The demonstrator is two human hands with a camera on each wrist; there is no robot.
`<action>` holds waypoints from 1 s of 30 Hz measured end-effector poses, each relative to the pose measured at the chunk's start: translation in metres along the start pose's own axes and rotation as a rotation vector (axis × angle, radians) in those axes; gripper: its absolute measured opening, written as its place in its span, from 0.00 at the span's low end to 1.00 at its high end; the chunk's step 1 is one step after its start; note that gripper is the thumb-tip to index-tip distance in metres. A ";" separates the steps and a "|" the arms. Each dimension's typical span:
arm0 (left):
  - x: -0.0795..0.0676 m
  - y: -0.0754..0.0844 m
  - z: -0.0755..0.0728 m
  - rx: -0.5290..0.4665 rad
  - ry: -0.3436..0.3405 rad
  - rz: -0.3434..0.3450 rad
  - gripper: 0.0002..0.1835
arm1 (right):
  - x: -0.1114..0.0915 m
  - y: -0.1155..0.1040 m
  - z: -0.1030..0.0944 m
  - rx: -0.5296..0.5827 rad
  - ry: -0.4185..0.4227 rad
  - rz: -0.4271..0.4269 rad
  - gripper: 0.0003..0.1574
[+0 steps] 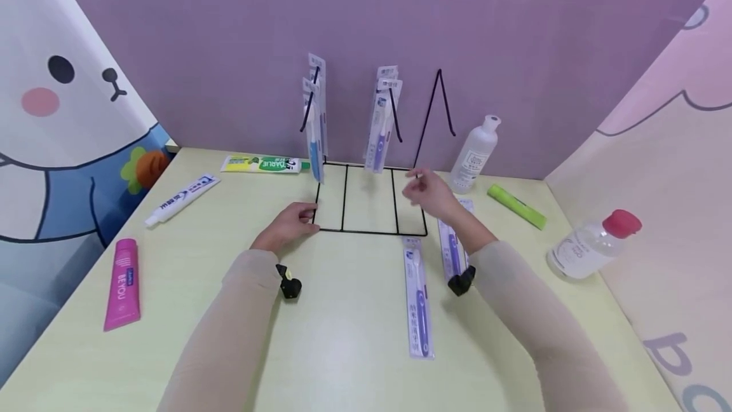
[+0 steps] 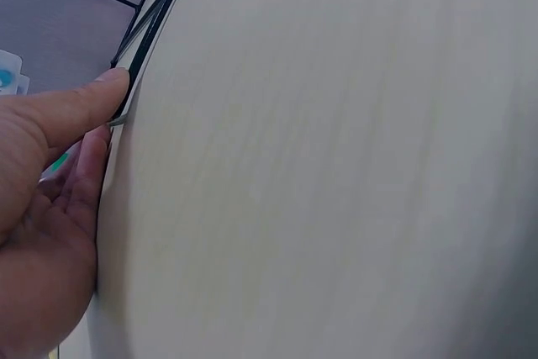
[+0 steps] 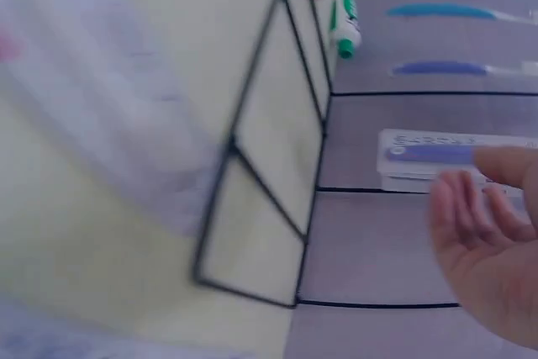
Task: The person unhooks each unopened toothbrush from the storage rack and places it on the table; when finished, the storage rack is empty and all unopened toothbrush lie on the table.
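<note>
A black wire rack with upright hooks stands on the table against the purple backdrop. My left hand pinches its front left corner; the left wrist view shows thumb and fingers at the black wire. Packaged toothbrushes hang from two hooks: a blue one in front on the left, a purple one in the middle. The right hook is bare. Above the rack's right side, my right hand holds nothing, its fingers loosely bent. Two more packaged toothbrushes, one nearer and one partly under my right forearm, lie on the table.
Toothpaste tubes lie at left: yellow-green, white and pink. Toward the right are a clear white-capped bottle, a green tube and a red-capped bottle. Printed cloth walls border both sides.
</note>
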State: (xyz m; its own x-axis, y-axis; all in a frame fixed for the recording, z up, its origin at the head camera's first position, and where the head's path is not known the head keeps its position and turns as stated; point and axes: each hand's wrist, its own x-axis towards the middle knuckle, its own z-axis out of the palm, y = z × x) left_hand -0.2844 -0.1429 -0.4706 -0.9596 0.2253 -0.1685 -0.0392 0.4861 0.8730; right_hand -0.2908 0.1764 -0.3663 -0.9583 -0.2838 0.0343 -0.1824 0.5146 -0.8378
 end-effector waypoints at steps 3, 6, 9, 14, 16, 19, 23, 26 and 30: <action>0.000 -0.001 0.001 -0.003 -0.001 0.005 0.31 | 0.023 -0.011 0.000 0.025 0.157 -0.101 0.21; -0.001 -0.001 0.001 -0.015 -0.003 0.006 0.31 | 0.044 -0.021 0.002 0.089 0.291 -0.192 0.20; -0.003 0.001 0.001 -0.020 -0.007 0.009 0.31 | 0.061 -0.031 0.003 0.131 0.376 -0.253 0.22; -0.002 0.001 0.001 -0.014 -0.010 0.011 0.31 | 0.079 -0.047 0.003 0.133 0.417 -0.272 0.26; -0.001 0.000 0.000 -0.008 -0.006 0.011 0.31 | 0.083 -0.053 0.003 0.140 0.418 -0.282 0.25; 0.001 0.000 0.000 0.000 0.000 0.018 0.31 | 0.087 -0.059 0.004 0.138 0.428 -0.301 0.24; 0.001 0.000 0.000 -0.010 -0.006 0.022 0.31 | 0.088 -0.062 0.006 0.141 0.445 -0.319 0.21; 0.001 0.000 0.000 -0.026 -0.010 0.014 0.31 | 0.088 -0.061 0.006 0.176 0.456 -0.345 0.20; -0.001 0.000 0.000 -0.038 -0.008 0.007 0.31 | 0.085 -0.059 0.003 0.241 0.481 -0.368 0.21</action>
State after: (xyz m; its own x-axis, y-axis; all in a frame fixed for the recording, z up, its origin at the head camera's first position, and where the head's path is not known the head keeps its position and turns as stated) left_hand -0.2838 -0.1430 -0.4703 -0.9577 0.2353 -0.1657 -0.0432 0.4517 0.8911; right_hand -0.3610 0.1192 -0.3153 -0.8442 0.0159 0.5358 -0.5169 0.2411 -0.8214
